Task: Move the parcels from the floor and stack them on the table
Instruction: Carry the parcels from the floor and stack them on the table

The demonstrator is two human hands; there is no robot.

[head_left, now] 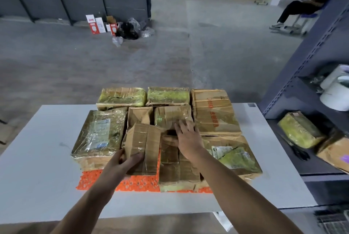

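Note:
Several taped cardboard parcels lie packed together on the white table (47, 186), some on an orange mat (136, 184). My left hand (124, 162) grips the near end of a small tilted brown parcel (143, 145) in the middle of the group. My right hand (187, 137) lies flat with fingers spread on another small parcel (170, 116) behind it. A large flat carton (215, 113) sits at the right, and a plastic-wrapped parcel (98, 133) at the left.
A grey metal shelf (302, 86) stands right of the table, holding two more parcels (300, 130), scissors and white rolls. Beyond the table is bare concrete floor, with boxes and bags (120, 26) by a partition. A person sits on a chair (306, 5) far right.

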